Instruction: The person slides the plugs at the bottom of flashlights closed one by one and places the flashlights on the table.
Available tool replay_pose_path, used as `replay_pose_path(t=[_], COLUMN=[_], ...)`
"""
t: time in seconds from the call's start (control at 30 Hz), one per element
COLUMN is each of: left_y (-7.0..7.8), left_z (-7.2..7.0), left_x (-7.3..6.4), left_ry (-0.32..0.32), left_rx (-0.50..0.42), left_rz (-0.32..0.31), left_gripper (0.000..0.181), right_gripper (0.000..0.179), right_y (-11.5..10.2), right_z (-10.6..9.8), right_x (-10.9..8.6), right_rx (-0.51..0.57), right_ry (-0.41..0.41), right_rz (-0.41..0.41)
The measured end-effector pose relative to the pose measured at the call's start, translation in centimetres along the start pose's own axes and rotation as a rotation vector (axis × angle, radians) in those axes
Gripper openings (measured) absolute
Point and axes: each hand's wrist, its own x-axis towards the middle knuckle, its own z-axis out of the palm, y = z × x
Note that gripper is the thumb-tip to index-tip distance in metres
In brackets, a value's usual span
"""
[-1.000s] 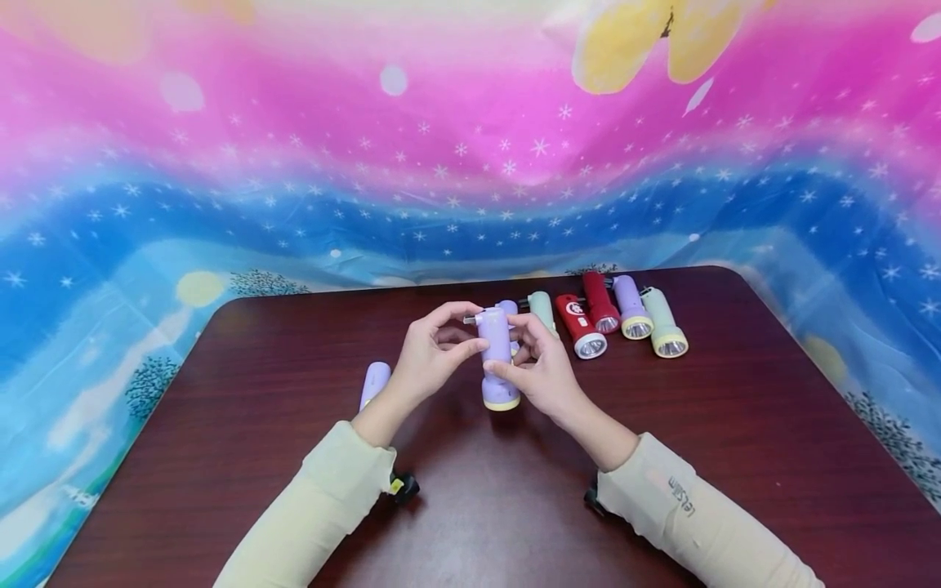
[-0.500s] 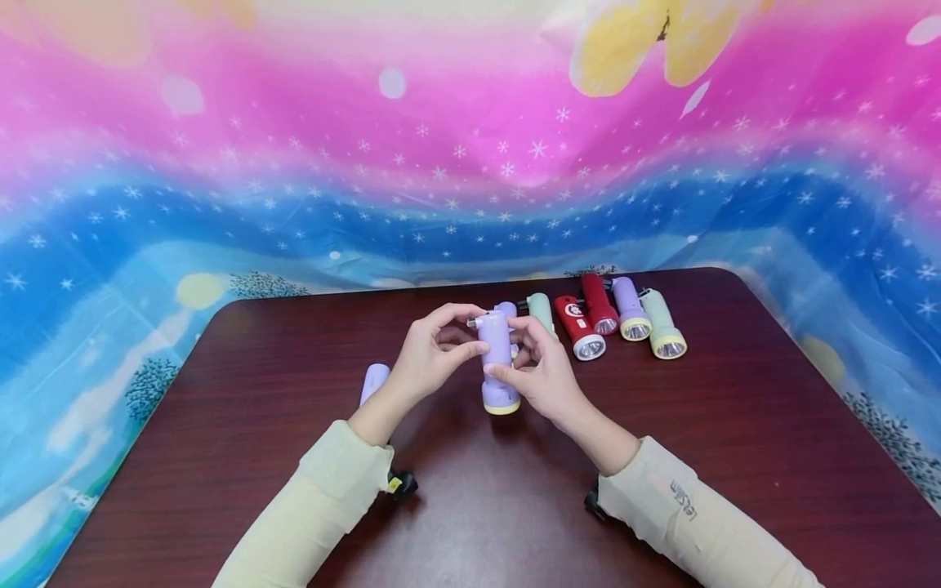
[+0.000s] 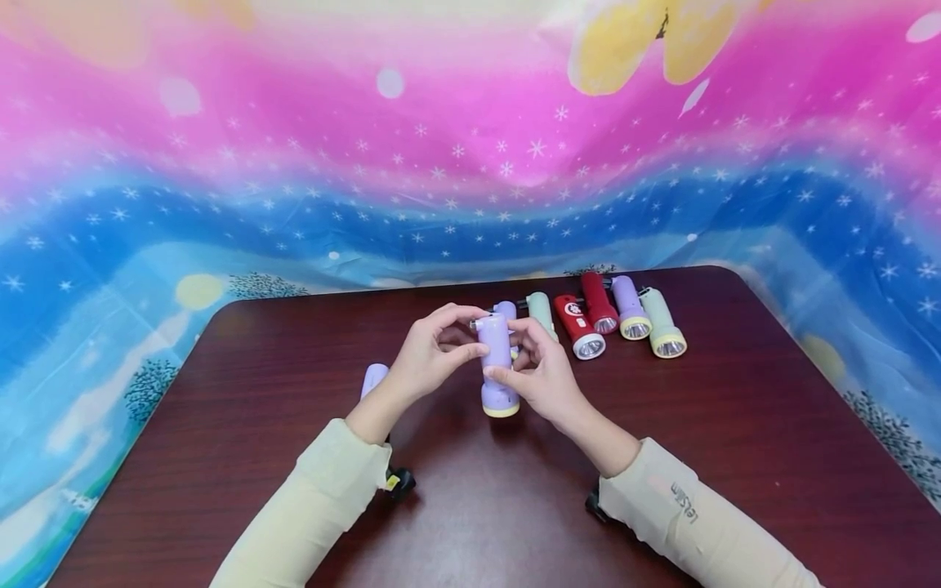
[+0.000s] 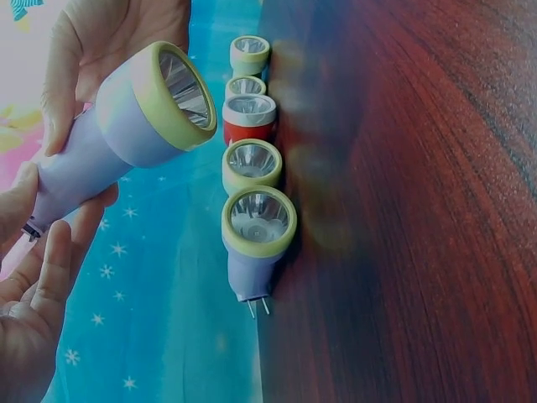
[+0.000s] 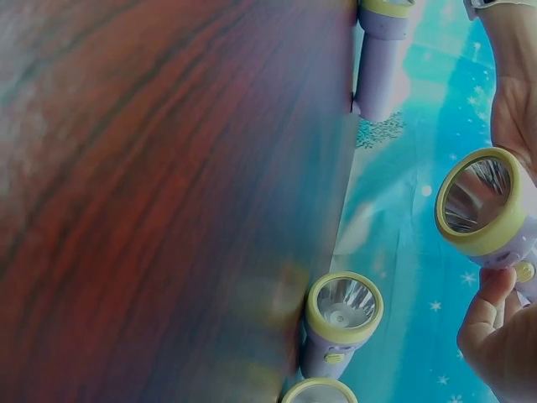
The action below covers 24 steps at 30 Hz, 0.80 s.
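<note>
Right sleeve (image 3: 702, 523): "LetSlim", probably; nearer red flashlight (image 3: 579, 328): white emblem (image 3: 575, 309).

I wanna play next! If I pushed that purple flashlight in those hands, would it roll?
The purple flashlight might roll in a curve, since its round head is wider than the rest. The prongs sticking out of its side could stop it. It looks like hard, smooth plastic, so probably stiff and maybe slippery.

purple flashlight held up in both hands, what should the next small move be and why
I'd probably press the metal plug inward with the left hand: it juts from the side of the purple flashlight's upper end, close to that hand, while the right hand grips the body, so little repositioning seems needed.
</note>
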Motion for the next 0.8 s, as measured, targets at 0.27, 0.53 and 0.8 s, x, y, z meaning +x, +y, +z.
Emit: replay_pose_path(t=[0.27, 0.53, 0.8], left_y=[-0.09, -0.09, -0.03], left_z=[-0.1, -0.22, -0.35], left_x=[0.1, 0.18, 0.28], left_ry=[-0.018, -0.046, -0.063], left_rx=[0.002, -0.01, 0.008], left_rz=[0.015, -0.013, 0.018], left_gripper=[0.041, 0.04, 0.04], right_gripper=[0.055, 0.054, 0.053], right_y=[-0.09, 0.04, 0.04], right_z=[-0.03, 0.0, -0.1], right_x=[0.04, 0.08, 0.08], right_rx=[0.0, 0.012, 0.004], right_ry=[-0.002, -0.006, -0.021], right_rz=[0.005, 0.011, 0.003])
